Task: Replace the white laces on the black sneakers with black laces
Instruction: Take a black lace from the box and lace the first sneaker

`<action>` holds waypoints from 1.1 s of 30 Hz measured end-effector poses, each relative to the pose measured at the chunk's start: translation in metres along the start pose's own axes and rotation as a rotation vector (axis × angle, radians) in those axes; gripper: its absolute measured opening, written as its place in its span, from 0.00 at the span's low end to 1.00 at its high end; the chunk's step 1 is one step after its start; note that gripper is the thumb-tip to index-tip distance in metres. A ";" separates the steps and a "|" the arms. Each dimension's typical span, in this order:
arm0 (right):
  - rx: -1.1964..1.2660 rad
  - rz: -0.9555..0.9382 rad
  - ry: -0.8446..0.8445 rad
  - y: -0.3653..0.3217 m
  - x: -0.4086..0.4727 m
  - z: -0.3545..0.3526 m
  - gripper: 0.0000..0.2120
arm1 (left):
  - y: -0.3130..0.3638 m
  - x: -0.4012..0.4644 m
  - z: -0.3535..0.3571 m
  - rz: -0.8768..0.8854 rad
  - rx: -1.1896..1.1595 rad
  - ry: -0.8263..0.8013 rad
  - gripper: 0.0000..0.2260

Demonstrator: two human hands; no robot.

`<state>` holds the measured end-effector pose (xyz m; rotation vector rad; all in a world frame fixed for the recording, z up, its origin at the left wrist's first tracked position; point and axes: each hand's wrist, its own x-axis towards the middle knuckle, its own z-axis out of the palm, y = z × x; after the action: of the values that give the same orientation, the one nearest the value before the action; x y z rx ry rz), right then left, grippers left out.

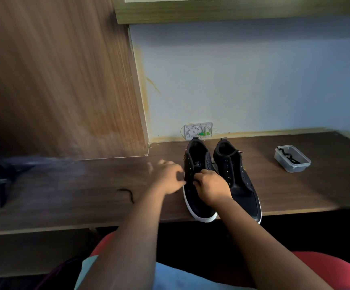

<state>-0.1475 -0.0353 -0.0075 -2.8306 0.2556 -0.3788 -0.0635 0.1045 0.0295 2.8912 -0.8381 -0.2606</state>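
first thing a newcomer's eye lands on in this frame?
Probably the two hands meeting over the left sneaker at the desk's front edge: the right hand curls at its eyelets, the left hand, blurred, sits at its side. Next is the right sneaker, beside it and unlaced with bare eyelets. Then the clear plastic container at the far right holding a black lace, and a loose black lace on the desk to the left.
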 end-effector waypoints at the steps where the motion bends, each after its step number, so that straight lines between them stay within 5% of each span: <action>1: 0.000 0.001 0.001 0.000 0.000 0.000 0.10 | 0.012 0.001 0.004 0.068 0.005 0.028 0.12; 4: 0.002 0.015 -0.002 0.005 -0.002 0.000 0.10 | 0.024 0.003 0.013 0.039 -0.035 -0.008 0.09; 8: 0.029 0.018 0.022 0.014 -0.006 -0.002 0.12 | 0.011 0.006 0.006 -0.082 -0.382 0.020 0.10; 13: 0.066 0.021 0.012 0.017 -0.013 -0.003 0.19 | -0.014 -0.001 -0.032 -0.404 -1.387 0.135 0.12; 15: 0.064 0.028 0.018 0.017 -0.016 -0.001 0.22 | -0.027 -0.005 -0.040 -0.492 -1.607 0.085 0.12; 17: 0.058 0.041 0.032 0.018 -0.018 0.001 0.23 | -0.035 -0.011 -0.041 -0.533 -1.579 0.027 0.11; 21: 0.034 0.068 -0.023 0.012 -0.019 -0.001 0.19 | -0.037 -0.017 -0.038 -0.462 -1.164 0.075 0.04; 24: 0.058 0.091 0.010 0.004 -0.019 -0.005 0.19 | -0.029 -0.026 -0.048 -0.292 -1.275 0.174 0.03; 27: 0.470 0.102 0.250 -0.020 -0.019 -0.014 0.16 | -0.006 -0.040 -0.059 -0.035 -1.532 0.057 0.09; 30: 1.129 0.124 -0.040 -0.062 -0.021 -0.022 0.11 | 0.015 -0.043 -0.055 0.115 -1.538 -0.020 0.12; 33: 1.301 0.136 -0.134 -0.071 -0.028 -0.017 0.03 | 0.021 -0.039 -0.049 0.060 -1.491 0.051 0.13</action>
<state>-0.1694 0.0339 0.0227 -1.5383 0.0974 -0.1939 -0.0975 0.1110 0.0864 1.4586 -0.3776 -0.5062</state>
